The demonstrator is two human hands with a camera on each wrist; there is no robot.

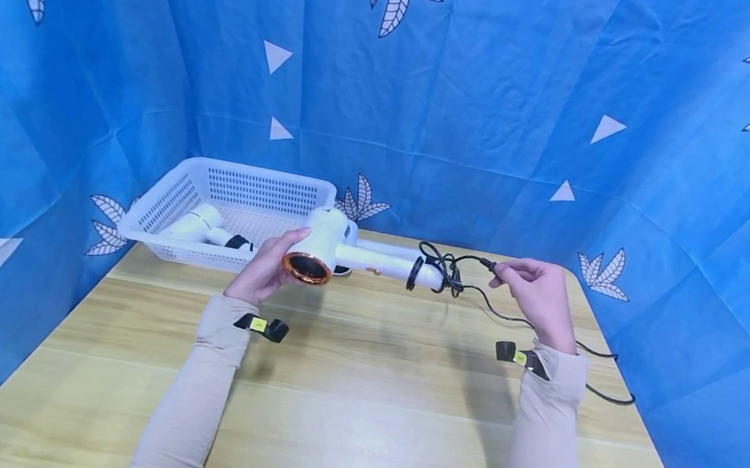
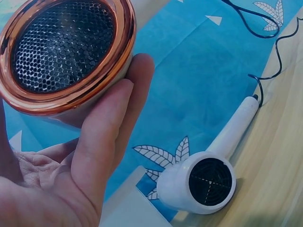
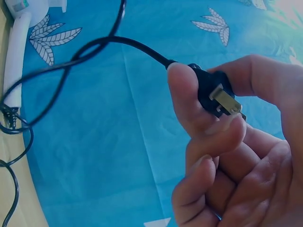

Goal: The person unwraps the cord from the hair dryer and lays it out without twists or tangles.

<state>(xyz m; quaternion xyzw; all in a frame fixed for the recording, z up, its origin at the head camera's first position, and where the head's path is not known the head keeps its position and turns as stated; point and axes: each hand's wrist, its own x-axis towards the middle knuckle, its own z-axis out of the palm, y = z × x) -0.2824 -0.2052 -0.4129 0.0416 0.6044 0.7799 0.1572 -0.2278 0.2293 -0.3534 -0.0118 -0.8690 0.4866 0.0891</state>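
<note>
My left hand (image 1: 267,268) grips the head of a white hair dryer (image 1: 326,235) above the table. Its copper-rimmed mesh outlet (image 2: 64,47) faces me, and its handle points right. Black cord (image 1: 415,273) is looped around the handle's end. My right hand (image 1: 541,299) pinches the black plug (image 3: 213,90) between thumb and fingers, prongs bare, with the cord hanging in loose loops toward the handle. Behind the held dryer, partly hidden by it in the head view, a second white hair dryer (image 2: 173,191) lies on the table.
A white perforated basket (image 1: 264,173) stands at the back left with another white hair dryer (image 1: 199,223) in it. A black cord (image 1: 613,400) trails along the wooden table (image 1: 354,417) to the right. Blue patterned cloth (image 1: 503,86) hangs behind and at both sides.
</note>
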